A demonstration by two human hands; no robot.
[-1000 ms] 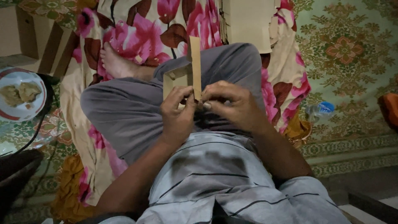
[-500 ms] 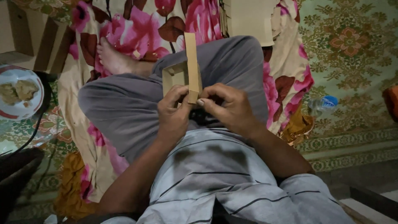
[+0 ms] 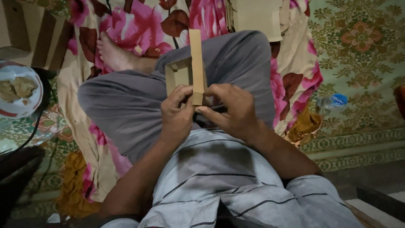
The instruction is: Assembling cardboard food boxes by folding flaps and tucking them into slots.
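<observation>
Left hand [image 3: 176, 113] and right hand [image 3: 230, 109] both grip the folded tan cardboard piece [image 3: 185, 74] over the grey-trousered lap [image 3: 126, 105]. Since a second ago its upright flat strip [image 3: 195, 59] has lifted slightly; grip unchanged, folding continues

The hands [image 3: 206, 112] hide the cardboard piece's [image 3: 195, 63] lower end.

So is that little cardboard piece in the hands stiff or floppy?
Probably fairly stiff: the cardboard piece stands straight up, unsupported above the left hand and right hand. Likely light, since fingertips alone pinch it. Its thin folded walls could crush if squeezed.
</observation>
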